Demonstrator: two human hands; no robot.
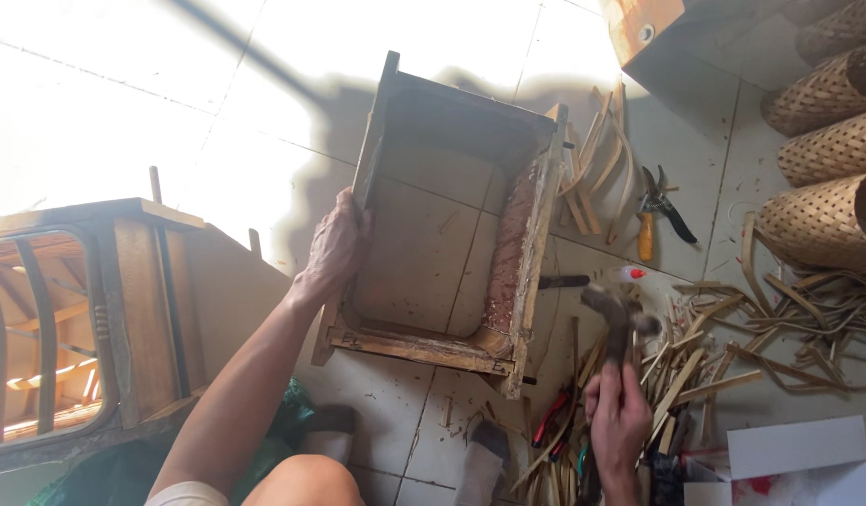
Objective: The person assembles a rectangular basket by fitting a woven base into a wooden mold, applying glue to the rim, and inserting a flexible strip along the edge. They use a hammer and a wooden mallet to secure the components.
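While my left hand (337, 245) clamps the left rail of one wooden frame (444, 220) standing on the tiled floor (124, 103), my right hand (619, 412) is clenched on one hammer (619, 323), raised just right of the frame's lower corner. One pair of pruning shears (660, 208) lies beyond, four woven baskets (817, 155) farther right.

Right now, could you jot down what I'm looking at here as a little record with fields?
Setting: tiled floor, seen from above
Left hand: grips the side rail of an open wooden frame
Right hand: holds a hammer, blurred, raised beside the frame
Near the frame: pruning shears with an orange handle, scattered bamboo strips
Right edge: woven baskets
Left edge: wooden furniture piece
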